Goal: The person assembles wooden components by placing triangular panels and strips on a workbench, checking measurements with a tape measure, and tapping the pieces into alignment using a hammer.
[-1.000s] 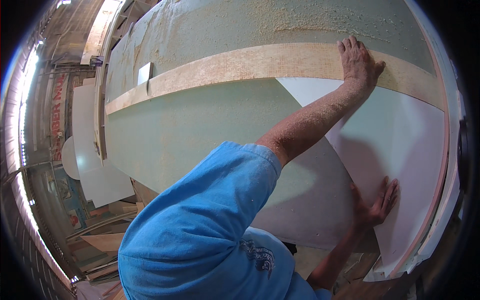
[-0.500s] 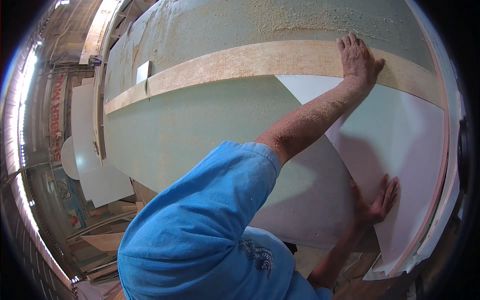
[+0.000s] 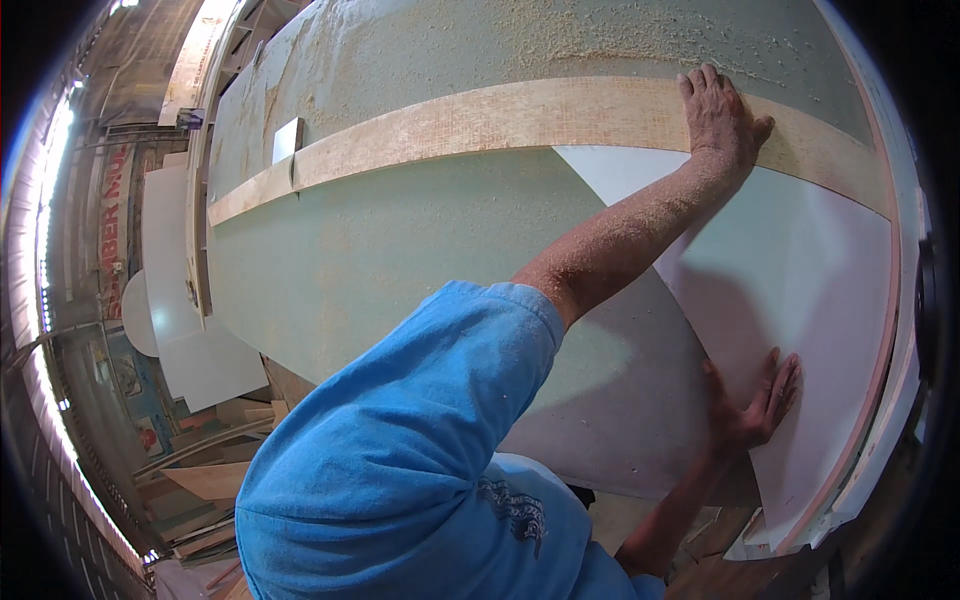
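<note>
A long, pale wooden strip lies across the large grey-green sheet. My left hand rests flat on the strip near its right end, with fingers together and extended over its far edge and the thumb out to the side. Partly under the strip is a white, glossy panel with a slanted left edge. Low on this panel sits my right hand, fingers stretched out and thumb apart. Neither hand holds anything. Sawdust clings to my left forearm, which hides part of the panel's edge.
A small shiny rectangular piece stands at the strip's left part. Sawdust is scattered beyond the strip. Leaning at left is a white board, with wood offcuts below it. A pinkish edge borders the panel on the right.
</note>
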{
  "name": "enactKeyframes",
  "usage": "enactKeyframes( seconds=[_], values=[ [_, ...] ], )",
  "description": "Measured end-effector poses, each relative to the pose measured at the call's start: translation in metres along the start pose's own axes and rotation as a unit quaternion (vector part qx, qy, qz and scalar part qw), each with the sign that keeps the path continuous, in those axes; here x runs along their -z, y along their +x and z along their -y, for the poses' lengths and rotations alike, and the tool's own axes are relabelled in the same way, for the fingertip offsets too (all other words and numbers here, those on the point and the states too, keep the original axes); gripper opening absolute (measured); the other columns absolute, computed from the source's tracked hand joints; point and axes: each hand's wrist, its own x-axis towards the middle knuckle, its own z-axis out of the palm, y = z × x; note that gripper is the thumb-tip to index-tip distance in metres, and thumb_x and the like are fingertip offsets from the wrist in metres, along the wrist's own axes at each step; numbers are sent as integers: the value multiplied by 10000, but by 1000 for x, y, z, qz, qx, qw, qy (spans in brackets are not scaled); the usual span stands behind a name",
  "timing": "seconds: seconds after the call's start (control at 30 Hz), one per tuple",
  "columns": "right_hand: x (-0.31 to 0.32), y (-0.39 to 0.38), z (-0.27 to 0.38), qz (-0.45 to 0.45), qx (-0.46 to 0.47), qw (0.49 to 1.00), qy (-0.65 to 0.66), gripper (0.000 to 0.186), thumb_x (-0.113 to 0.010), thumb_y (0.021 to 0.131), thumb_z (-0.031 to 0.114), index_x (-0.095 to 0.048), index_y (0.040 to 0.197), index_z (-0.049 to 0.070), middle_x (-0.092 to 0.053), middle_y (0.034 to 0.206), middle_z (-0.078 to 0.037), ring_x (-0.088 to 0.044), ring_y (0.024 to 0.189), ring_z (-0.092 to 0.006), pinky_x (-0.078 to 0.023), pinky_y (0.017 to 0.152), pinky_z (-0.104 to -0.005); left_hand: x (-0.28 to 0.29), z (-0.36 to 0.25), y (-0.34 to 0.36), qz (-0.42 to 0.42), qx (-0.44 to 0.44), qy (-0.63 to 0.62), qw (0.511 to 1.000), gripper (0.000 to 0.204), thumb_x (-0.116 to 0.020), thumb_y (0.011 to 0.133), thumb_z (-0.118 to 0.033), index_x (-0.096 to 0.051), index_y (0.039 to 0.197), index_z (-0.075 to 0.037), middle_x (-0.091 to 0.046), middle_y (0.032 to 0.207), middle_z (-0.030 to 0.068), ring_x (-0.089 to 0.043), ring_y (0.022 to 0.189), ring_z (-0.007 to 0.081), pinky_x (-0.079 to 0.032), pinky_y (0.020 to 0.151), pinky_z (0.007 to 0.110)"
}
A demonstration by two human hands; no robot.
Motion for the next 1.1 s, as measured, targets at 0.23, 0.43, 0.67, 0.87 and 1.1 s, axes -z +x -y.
enactKeyframes(
  seconds=[0.23, 0.43, 0.67, 0.87, 1.1],
  values=[
    [-2, 0, 0, -8, 5, 1000, 5, 947, -807, 699, 733, -676, 1340, 49, -580, 1465, -175, -545, 1360, -362, -394, 1155, -533, -4, 2, 1, -18, -10, 11, 1000, 794, -697, 863, -579, -556, 1207, 123, -484, 1187, 209, -434, 1219, 335, -275, 1116, 470],
    [0, 2, 3, -6, -2, 1000, 6, 939, -800, 702, 739, -681, 1335, 55, -587, 1457, -177, -553, 1353, -360, -395, 1154, -534, -3, 2, 2, -22, -7, -12, 1000, 800, -713, 846, -584, -562, 1195, 120, -488, 1187, 207, -438, 1217, 336, -272, 1120, 474],
    [0, -4, 7, -5, -9, 1000, -19, 946, -788, 712, 744, -682, 1323, 30, -592, 1449, -186, -559, 1347, -358, -395, 1150, -541, -4, 3, 2, -20, -1, 13, 1000, 809, -730, 830, -594, -593, 1203, 110, -500, 1209, 211, -449, 1221, 331, -299, 1108, 473],
    [-29, 21, 28, -6, -19, 1000, 3, 990, -704, 736, 810, -676, 1311, 5, -563, 1463, -234, -525, 1375, -395, -361, 1158, -585, -25, 36, 40, -26, 6, -39, 999, 778, -813, 739, -599, -654, 1129, 55, -522, 1279, 241, -464, 1248, 371, -281, 1170, 524],
    [-40, 33, 41, -6, -81, 995, 57, 986, -790, 673, 736, -645, 1328, 14, -532, 1467, -280, -470, 1415, -410, -294, 1196, -607, 1, 53, 70, 99, -53, 123, 986, 1019, -655, 769, -822, -630, 1273, 63, -542, 1335, 207, -507, 1278, 346, -415, 1069, 439]
  ],
)
